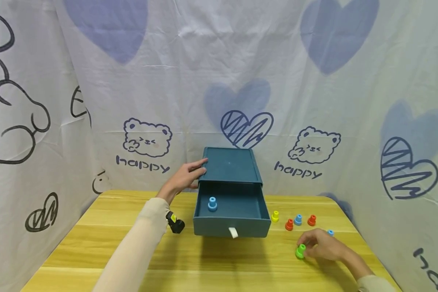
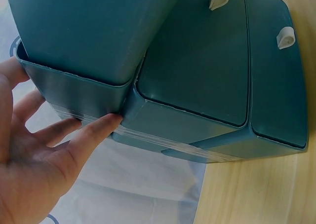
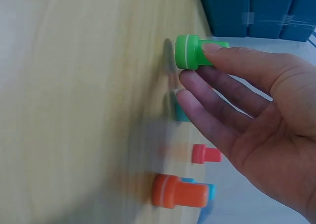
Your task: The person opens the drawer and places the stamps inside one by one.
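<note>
My right hand (image 1: 323, 244) pinches a small green toy stamp (image 1: 300, 252) between thumb and fingers, close over the right part of the table. In the right wrist view the stamp (image 3: 186, 52) has its wide base toward the wood. My left hand (image 1: 182, 177) rests with extended fingers on the side of a dark teal drawer unit (image 1: 230, 164). The left wrist view shows its spread fingers (image 2: 96, 135) against the casing. The top drawer (image 1: 230, 228) is pulled out, and a blue stamp (image 1: 212, 205) stands inside it.
Right of the drawer stand a yellow stamp (image 1: 275, 216), red stamps (image 1: 289, 224) and blue stamps (image 1: 298, 220). An orange stamp (image 3: 180, 191) shows in the right wrist view. The pulled-out drawer, with its white tab (image 1: 233, 232), juts over the wooden table (image 1: 190, 265). A printed curtain (image 1: 190, 101) hangs behind.
</note>
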Motion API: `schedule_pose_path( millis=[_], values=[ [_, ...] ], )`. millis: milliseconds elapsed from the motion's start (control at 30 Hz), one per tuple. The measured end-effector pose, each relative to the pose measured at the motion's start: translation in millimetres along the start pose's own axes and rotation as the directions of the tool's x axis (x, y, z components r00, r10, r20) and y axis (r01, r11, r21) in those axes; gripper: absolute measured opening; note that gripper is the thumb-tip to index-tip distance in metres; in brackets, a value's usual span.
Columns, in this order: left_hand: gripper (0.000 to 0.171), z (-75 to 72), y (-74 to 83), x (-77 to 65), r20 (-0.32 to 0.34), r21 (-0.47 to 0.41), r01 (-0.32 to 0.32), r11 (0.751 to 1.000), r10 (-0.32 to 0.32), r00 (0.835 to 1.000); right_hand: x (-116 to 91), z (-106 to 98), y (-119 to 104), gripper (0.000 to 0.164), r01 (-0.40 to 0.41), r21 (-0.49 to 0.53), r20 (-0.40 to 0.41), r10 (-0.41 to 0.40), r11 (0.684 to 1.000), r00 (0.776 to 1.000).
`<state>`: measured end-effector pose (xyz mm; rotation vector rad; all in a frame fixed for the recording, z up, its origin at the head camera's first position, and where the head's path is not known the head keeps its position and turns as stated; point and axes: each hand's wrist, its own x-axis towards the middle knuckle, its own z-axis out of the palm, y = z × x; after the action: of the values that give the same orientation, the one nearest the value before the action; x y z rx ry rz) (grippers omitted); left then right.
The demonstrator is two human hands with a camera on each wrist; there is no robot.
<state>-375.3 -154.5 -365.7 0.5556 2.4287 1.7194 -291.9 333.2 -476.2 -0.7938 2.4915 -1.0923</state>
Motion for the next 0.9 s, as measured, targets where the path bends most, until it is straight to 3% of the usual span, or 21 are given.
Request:
schedule_pose_path(
  millis=[233,700,900],
  values=[
    [0.057,-0.4,0.2,0.0,0.001,0.007,-0.002,1.0,0.002,1.0,3.4,-12.0,-14.8,0.023,0.028,-0.085,-0.036,-0.031,0.996,0.999],
    [0.058,-0.8,-2.1,-0.9,0.014,-0.001,-0.003,1.0,0.003,1.0,21.2,-37.2,-59.4,0.025,0.052,-0.101,-0.055,-0.057,0.994,0.997],
    [0.058,-1.5,-1.3,-1.0,0.011,-0.011,0.002,1.0,-0.002,1.0,28.0,-45.6,-75.6,0.024,0.079,-0.158,-0.079,-0.093,0.984,0.993]
  ],
)
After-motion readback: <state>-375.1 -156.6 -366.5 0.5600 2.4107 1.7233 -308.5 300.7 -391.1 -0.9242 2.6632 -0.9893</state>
